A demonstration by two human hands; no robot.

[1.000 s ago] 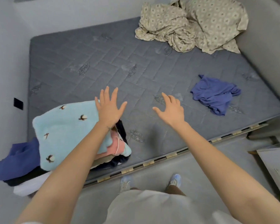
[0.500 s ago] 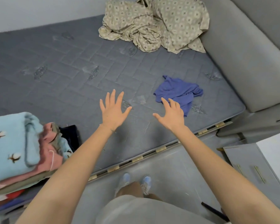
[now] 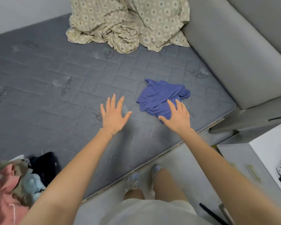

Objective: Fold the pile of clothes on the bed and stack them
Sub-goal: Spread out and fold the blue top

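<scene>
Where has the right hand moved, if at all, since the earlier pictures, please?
Yes: the right hand went rightward, from well clear of the blue garment to over its near edge.

Found one blue-violet garment (image 3: 160, 95) unfolded and crumpled in a loose heap, lying near the right front corner of the grey mattress (image 3: 55, 111). Saw a stack of folded clothes (image 3: 4, 192) at the mattress's left front edge: pink, pale blue, olive and black layers, blurred, well apart from the crumpled piece.
</scene>
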